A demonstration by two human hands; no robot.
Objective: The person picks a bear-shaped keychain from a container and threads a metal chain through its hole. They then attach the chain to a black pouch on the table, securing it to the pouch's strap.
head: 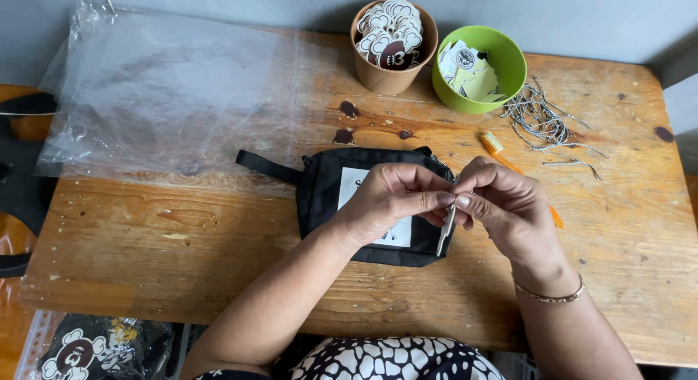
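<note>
A small black pouch (323, 191) with a white label and a side strap lies on the wooden table (182, 242). Above its right end, my left hand (396, 198) and my right hand (509, 205) meet fingertip to fingertip. Between them they pinch a thin black-and-white cord (445, 231) that hangs down over the pouch. The point where the cord meets the pouch is hidden by my fingers. An orange-handled tool (502, 156) lies on the table under my right hand.
Clear plastic bags (160, 89) cover the table's back left. At the back stand a brown cup of cut-out tags (392, 42) and a green bowl of paper tags (480, 67). A pile of striped cords (545, 118) lies back right.
</note>
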